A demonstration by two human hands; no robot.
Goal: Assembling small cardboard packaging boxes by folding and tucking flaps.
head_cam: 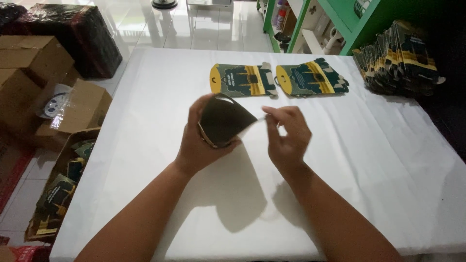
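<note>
My left hand holds a dark green printed card box blank, bent into a curve, above the white table. The fingers wrap its left edge. My right hand pinches a small flap at the blank's right edge, fingers closed on it. Two flat blanks of the same kind, one and another, lie side by side farther back on the table, green and yellow, apart from both hands.
A fanned stack of flat blanks sits at the table's far right. Left of the table, on the floor, are brown cartons and an open carton of folded green boxes. Green shelving stands behind.
</note>
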